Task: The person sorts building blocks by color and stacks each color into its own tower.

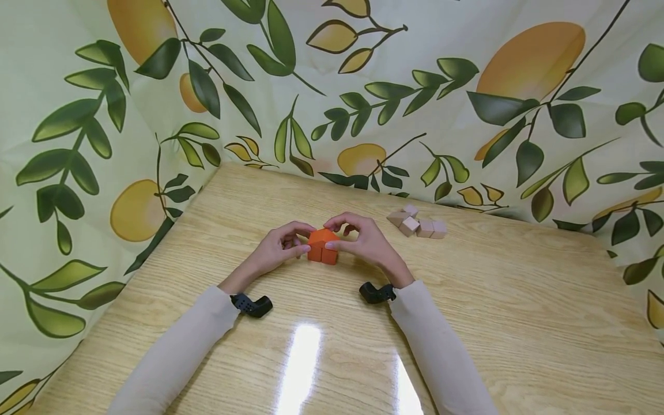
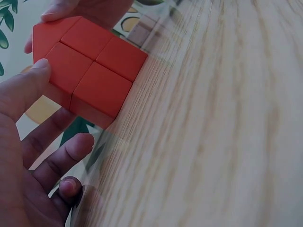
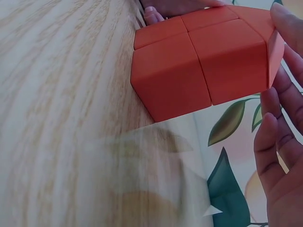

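A small house shape of orange-red blocks stands on the table in the middle of the head view. Cubes (image 1: 329, 257) (image 2: 104, 87) (image 3: 168, 78) form two rows, and a triangular block (image 1: 323, 236) (image 3: 255, 19) sits on top like a roof. From the left, my left hand (image 1: 277, 246) grips an upper cube, thumb on its near face and other fingers behind. My right hand (image 1: 365, 239) pinches the triangular block from the right, its thumb near the sloping edge. The blocks partly hide the fingertips behind them.
Several pale wooden blocks (image 1: 410, 225) lie in a loose group to the right, beyond the right hand. The wood-grain table (image 1: 493, 300) meets a fruit-and-leaf patterned cloth (image 1: 394, 115) at its back and left. Each wrist wears a black camera (image 1: 253, 305).
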`<move>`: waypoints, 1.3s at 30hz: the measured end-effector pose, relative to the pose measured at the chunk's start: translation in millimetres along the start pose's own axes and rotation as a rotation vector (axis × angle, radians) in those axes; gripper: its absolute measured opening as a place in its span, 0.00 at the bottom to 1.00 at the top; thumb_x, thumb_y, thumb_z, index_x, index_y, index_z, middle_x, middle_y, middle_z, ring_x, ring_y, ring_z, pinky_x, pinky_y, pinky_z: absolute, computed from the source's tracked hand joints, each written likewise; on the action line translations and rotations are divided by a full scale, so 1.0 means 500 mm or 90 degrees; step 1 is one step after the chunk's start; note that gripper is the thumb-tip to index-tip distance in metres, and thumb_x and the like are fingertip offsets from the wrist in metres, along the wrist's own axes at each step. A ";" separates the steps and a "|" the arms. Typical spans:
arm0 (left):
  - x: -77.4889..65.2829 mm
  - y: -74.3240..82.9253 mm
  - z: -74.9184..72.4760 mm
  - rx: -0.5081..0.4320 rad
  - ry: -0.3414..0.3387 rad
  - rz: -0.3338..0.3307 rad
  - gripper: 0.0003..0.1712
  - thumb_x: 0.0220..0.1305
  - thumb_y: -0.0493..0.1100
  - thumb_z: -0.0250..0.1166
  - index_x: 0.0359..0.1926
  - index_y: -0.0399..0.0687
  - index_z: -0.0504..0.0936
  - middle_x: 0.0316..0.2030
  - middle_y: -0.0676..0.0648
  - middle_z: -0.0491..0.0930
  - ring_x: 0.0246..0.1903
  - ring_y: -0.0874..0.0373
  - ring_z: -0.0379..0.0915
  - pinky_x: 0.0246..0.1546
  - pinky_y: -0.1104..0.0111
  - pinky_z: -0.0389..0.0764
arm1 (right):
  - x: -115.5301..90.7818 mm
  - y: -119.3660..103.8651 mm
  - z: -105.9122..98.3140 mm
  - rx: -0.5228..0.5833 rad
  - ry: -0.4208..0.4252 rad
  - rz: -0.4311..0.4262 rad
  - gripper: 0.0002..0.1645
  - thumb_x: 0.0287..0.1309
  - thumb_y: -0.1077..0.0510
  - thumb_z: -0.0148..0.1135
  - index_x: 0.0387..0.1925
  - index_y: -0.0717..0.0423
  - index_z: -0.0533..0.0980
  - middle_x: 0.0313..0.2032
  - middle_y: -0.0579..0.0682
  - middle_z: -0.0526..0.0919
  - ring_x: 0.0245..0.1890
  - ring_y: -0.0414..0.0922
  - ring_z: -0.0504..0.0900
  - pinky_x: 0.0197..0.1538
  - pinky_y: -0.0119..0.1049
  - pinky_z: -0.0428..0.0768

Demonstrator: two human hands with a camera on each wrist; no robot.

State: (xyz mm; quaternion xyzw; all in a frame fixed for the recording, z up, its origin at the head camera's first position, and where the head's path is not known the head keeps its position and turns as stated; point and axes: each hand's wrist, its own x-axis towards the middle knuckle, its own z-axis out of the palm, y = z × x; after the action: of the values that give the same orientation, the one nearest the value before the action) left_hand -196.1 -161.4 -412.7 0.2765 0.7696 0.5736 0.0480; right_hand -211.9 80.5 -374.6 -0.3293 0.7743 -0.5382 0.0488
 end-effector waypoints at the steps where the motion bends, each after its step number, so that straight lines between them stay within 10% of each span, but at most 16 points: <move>1: 0.000 0.000 0.000 -0.001 0.000 -0.002 0.20 0.63 0.32 0.63 0.57 0.38 0.75 0.46 0.39 0.78 0.28 0.40 0.71 0.25 0.71 0.66 | 0.000 0.001 0.000 -0.001 0.001 0.002 0.18 0.51 0.64 0.71 0.45 0.63 0.79 0.40 0.53 0.81 0.44 0.60 0.72 0.46 0.53 0.71; 22: 0.001 0.000 0.000 -0.015 -0.004 -0.004 0.19 0.64 0.31 0.62 0.56 0.37 0.75 0.46 0.36 0.77 0.28 0.34 0.70 0.25 0.70 0.68 | -0.002 0.006 0.003 0.004 0.010 0.015 0.18 0.51 0.63 0.71 0.45 0.62 0.79 0.40 0.50 0.81 0.44 0.58 0.72 0.47 0.53 0.71; 26: 0.004 -0.038 0.000 -0.008 0.002 0.004 0.19 0.64 0.34 0.63 0.57 0.44 0.76 0.46 0.41 0.78 0.27 0.40 0.71 0.24 0.70 0.67 | -0.002 0.007 0.003 -0.002 0.010 0.014 0.17 0.51 0.63 0.71 0.44 0.62 0.79 0.40 0.50 0.81 0.44 0.57 0.72 0.46 0.52 0.72; 39: 0.000 0.004 0.001 -0.012 -0.002 0.001 0.19 0.63 0.31 0.62 0.56 0.36 0.75 0.46 0.36 0.78 0.28 0.34 0.70 0.24 0.71 0.66 | -0.002 0.008 0.002 0.001 0.007 0.020 0.17 0.51 0.63 0.71 0.45 0.61 0.79 0.40 0.50 0.81 0.44 0.59 0.72 0.47 0.52 0.71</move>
State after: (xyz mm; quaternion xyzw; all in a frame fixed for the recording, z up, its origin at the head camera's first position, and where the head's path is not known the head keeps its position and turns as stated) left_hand -195.4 -160.4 -411.1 0.2776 0.7640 0.5801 0.0516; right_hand -212.5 81.2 -378.6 -0.3140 0.7791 -0.5400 0.0531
